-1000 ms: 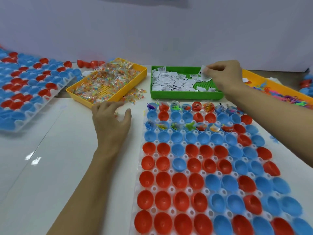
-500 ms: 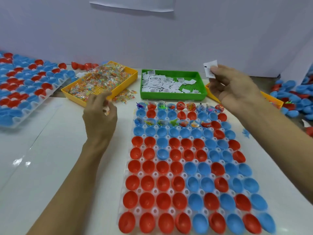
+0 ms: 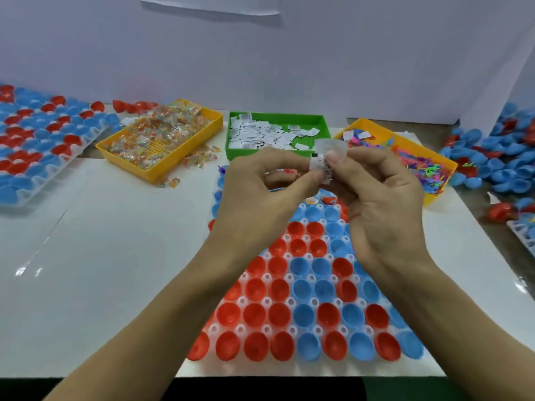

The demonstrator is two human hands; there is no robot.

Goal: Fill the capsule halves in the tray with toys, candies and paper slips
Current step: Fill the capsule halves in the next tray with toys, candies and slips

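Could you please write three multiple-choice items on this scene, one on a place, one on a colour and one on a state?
1. Where do the paper slips lie?
A. green bin
B. left yellow bin
C. capsule tray

2. What colours are the capsule halves?
A. green and yellow
B. red and blue
C. white and pink

3. What are both hands doing?
A. resting flat
B. pinching one slip together
C. lifting a bin

Answers: A, slips fill the green bin; B, only those colours show; B, left hand and right hand meet on the slip.

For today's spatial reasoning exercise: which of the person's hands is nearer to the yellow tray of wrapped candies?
Left. The left hand is over the capsule tray's left part, right of the candy tray. The right hand is farther right, meeting it on a paper slip.
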